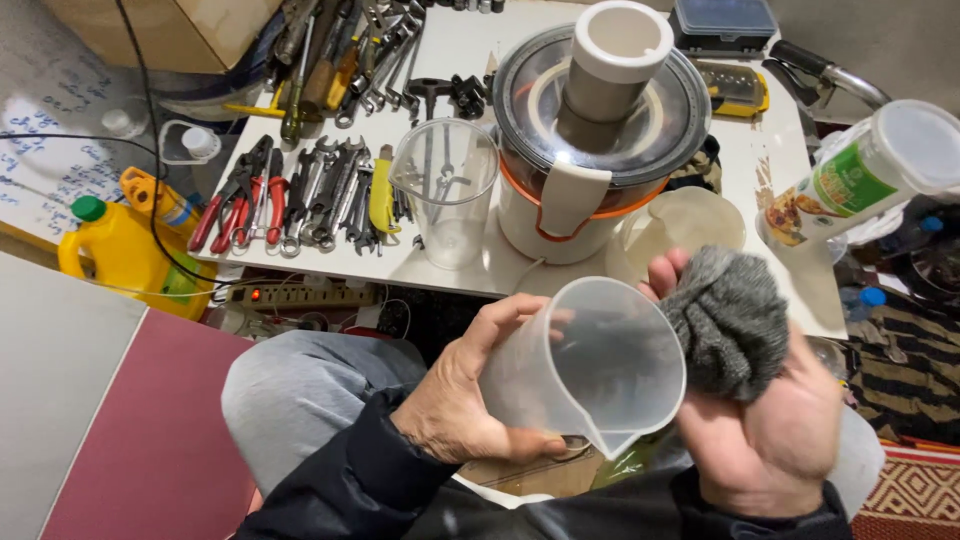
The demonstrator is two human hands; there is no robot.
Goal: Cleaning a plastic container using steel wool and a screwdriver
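Left hand [470, 395] gripping clear jug [585, 365] over lap, right hand [770, 430] clutching grey cloth [728, 322] just beside jug's rim, white table [460, 270] beyond with juicer [595, 130], beaker [447, 190], pliers [240, 195], wrenches [325, 190], yellow bottle [125, 250] below

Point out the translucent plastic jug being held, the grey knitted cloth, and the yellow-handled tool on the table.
translucent plastic jug [600, 350], head view, inner wall.
grey knitted cloth [728, 320], head view, bunched middle.
yellow-handled tool [382, 193], head view, handle.

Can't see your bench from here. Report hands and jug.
Left hand grips clear plastic jug, tilted. Right hand holds balled grey cloth at its rim. Nothing in the way.
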